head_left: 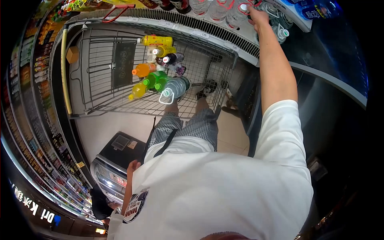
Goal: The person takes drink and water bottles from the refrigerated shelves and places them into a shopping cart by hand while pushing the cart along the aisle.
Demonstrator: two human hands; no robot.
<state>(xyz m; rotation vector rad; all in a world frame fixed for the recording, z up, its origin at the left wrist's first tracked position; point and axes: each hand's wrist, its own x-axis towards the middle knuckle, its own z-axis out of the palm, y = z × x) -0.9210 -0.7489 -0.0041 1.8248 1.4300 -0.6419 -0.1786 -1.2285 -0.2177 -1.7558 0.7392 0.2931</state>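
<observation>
At the top right, my right hand [259, 18] reaches over the shelf edge, its fingers closed at the red carry handle of a large clear water bottle [235, 18]. Similar clear bottles stand around it, one with a pale green cap [282, 34]. My left hand [133, 165] hangs low beside my shirt, far from the bottles. Its fingers show only in part, and I see nothing in it. In front of me, a metal shopping cart [98, 86] holds a big water bottle [176, 88], green bottles [155, 79], an orange one [144, 70], and several yellow and dark ones.
The shelf front [204, 34] with price labels runs behind the cart. Dark cola bottles [182, 6] and a blue-wrapped pack [320, 9] flank the water bottles. Stocked shelves [40, 108] curve along the left. A black-topped display case [122, 148] stands at lower left.
</observation>
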